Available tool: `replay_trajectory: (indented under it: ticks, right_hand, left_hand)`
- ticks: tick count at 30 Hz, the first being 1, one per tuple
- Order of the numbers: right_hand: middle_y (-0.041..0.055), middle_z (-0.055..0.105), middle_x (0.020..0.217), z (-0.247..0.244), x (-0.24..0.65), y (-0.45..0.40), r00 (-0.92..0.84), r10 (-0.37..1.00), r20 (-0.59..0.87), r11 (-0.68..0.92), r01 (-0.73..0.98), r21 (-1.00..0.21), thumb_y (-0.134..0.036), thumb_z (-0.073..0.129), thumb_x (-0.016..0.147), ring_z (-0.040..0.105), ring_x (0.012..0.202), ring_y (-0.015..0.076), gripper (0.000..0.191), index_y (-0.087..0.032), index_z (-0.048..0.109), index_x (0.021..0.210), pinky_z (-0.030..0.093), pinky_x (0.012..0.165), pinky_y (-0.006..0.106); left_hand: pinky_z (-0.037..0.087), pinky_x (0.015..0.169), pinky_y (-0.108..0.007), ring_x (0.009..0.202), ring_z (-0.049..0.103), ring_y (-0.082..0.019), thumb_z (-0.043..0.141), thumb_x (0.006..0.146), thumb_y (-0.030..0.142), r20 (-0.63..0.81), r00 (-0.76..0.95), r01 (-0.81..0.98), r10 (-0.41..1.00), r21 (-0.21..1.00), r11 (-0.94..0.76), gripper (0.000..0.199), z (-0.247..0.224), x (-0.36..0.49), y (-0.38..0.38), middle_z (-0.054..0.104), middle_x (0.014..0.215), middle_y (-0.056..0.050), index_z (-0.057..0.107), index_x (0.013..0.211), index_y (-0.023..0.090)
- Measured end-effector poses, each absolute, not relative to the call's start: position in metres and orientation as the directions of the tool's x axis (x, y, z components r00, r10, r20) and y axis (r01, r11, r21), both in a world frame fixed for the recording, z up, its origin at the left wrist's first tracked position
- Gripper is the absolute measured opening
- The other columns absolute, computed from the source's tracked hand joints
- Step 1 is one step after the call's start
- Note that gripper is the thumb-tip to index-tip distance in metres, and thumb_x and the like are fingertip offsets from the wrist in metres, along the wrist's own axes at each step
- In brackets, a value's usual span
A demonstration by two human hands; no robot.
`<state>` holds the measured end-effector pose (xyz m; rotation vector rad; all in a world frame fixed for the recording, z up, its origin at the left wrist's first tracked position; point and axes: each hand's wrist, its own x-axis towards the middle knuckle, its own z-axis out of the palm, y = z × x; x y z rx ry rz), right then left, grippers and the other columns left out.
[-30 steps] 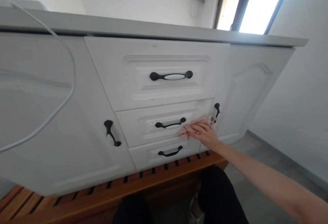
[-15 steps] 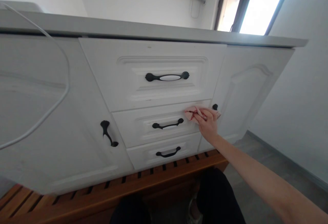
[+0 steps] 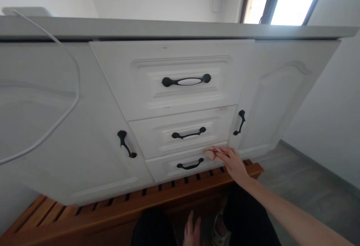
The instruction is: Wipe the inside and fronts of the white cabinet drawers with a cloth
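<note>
My right hand (image 3: pixel 231 162) is closed on a crumpled pink cloth (image 3: pixel 211 152) and presses it to the upper right part of the bottom drawer (image 3: pixel 165 169), right of that drawer's black handle (image 3: pixel 190 164). Above it are the middle drawer (image 3: pixel 149 135) and the larger top drawer (image 3: pixel 123 84), both closed, each with a black and white handle. Low in the view, between my knees, my left hand (image 3: pixel 192 233) shows in part, fingers apart and holding nothing.
White cabinet doors with dark handles flank the drawers. A white cable (image 3: pixel 77 84) hangs from the countertop (image 3: pixel 157 31) at the left. A slatted wooden bench (image 3: pixel 112 212) runs along the cabinet's base. A window (image 3: pixel 292 0) is at the upper right.
My right hand has moved down with the cloth from the middle drawer to the bottom one, uncovering the right door's handle. My left hand has come into view at the bottom.
</note>
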<state>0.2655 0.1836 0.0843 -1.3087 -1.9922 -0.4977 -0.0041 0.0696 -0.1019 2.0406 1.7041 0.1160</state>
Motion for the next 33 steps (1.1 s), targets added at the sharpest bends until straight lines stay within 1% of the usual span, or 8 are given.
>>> replay_trajectory:
  ticks: [2,4,5,7,12,19,24,33]
  right_hand:
    - [0.0078,0.064,0.122,0.075,0.259,0.165,-0.169,0.667,0.725,0.387,0.911,-0.144,-0.012,0.048,0.096,0.058,0.105,0.0216,0.042,-0.029,0.066,0.130,0.057,0.089,0.040]
    - [0.0074,0.064,0.121,0.067,0.251,0.145,-0.116,0.698,0.706,0.365,0.907,-0.212,-0.018,0.050,0.097,0.059,0.106,0.0233,0.038,-0.031,0.067,0.128,0.057,0.090,0.043]
    - [0.0072,0.064,0.122,0.063,0.247,0.135,-0.097,0.722,0.685,0.357,0.900,-0.248,-0.020,0.051,0.097,0.060,0.107,0.0242,0.037,-0.032,0.067,0.128,0.057,0.091,0.045]
    - [0.0073,0.063,0.124,0.055,0.238,0.116,-0.055,0.764,0.643,0.341,0.880,-0.330,-0.025,0.053,0.096,0.061,0.110,0.0258,0.037,-0.033,0.066,0.129,0.057,0.092,0.046]
    - [0.0076,0.061,0.129,0.034,0.219,0.078,0.171,0.802,0.573,0.253,0.771,-0.585,-0.029,0.054,0.094,0.064,0.115,0.0256,0.038,-0.037,0.067,0.129,0.060,0.094,0.043]
    - [0.0065,0.063,0.129,0.029,0.205,0.066,0.292,0.874,0.388,0.181,0.545,-0.819,-0.039,0.058,0.094,0.065,0.118,0.0275,0.033,-0.040,0.071,0.124,0.058,0.101,0.046]
    - [0.0077,0.068,0.122,0.030,0.191,0.071,0.360,0.868,0.343,0.194,0.390,-0.900,-0.043,0.062,0.091,0.067,0.116,0.0290,0.031,-0.039,0.075,0.119,0.060,0.099,0.045]
    - [0.0078,0.069,0.120,0.047,0.176,0.054,0.328,0.918,0.224,0.144,0.250,-0.957,-0.045,0.065,0.089,0.067,0.115,0.0260,0.032,-0.035,0.076,0.117,0.058,0.100,0.039]
  left_hand:
    - [0.039,0.119,-0.040,0.149,0.036,-0.026,0.060,0.084,0.008,0.030,0.215,0.900,0.976,0.382,-0.210,0.071,-0.083,0.000,0.088,0.034,0.164,-0.008,0.045,0.150,0.030]
    - [0.040,0.119,-0.041,0.151,0.033,-0.026,0.053,0.086,0.007,0.356,0.203,0.905,0.912,0.286,-0.314,0.075,-0.054,0.005,0.110,0.033,0.165,-0.008,0.035,0.155,0.028]
    - [0.041,0.118,-0.042,0.149,0.035,-0.026,0.054,0.088,0.010,0.453,0.220,0.900,0.864,0.247,-0.358,0.073,-0.038,0.008,0.123,0.037,0.163,-0.008,0.034,0.156,0.027]
    - [0.041,0.117,-0.042,0.146,0.040,-0.026,0.054,0.090,0.014,0.547,0.227,0.901,0.806,0.196,-0.387,0.066,-0.006,0.015,0.149,0.045,0.157,-0.008,0.038,0.153,0.026]
    - [0.043,0.113,-0.043,0.130,0.053,-0.026,0.056,0.085,0.011,0.478,0.282,0.885,0.832,0.205,-0.418,0.053,0.038,0.034,0.194,0.061,0.136,-0.009,0.055,0.137,0.018]
    - [0.043,0.109,-0.045,0.118,0.055,-0.025,0.056,0.084,0.010,0.448,0.291,0.883,0.846,0.215,-0.418,0.048,0.038,0.042,0.200,0.064,0.122,-0.007,0.057,0.131,0.020]
    - [0.042,0.108,-0.043,0.116,0.055,-0.024,0.058,0.085,0.013,0.453,0.268,0.893,0.850,0.216,-0.396,0.042,0.040,0.043,0.196,0.065,0.118,-0.005,0.059,0.126,0.021]
    - [0.039,0.108,-0.044,0.115,0.055,-0.026,0.059,0.093,0.027,0.453,0.244,0.893,0.857,0.240,-0.382,0.032,0.029,0.043,0.142,0.065,0.114,-0.004,0.061,0.124,0.023]
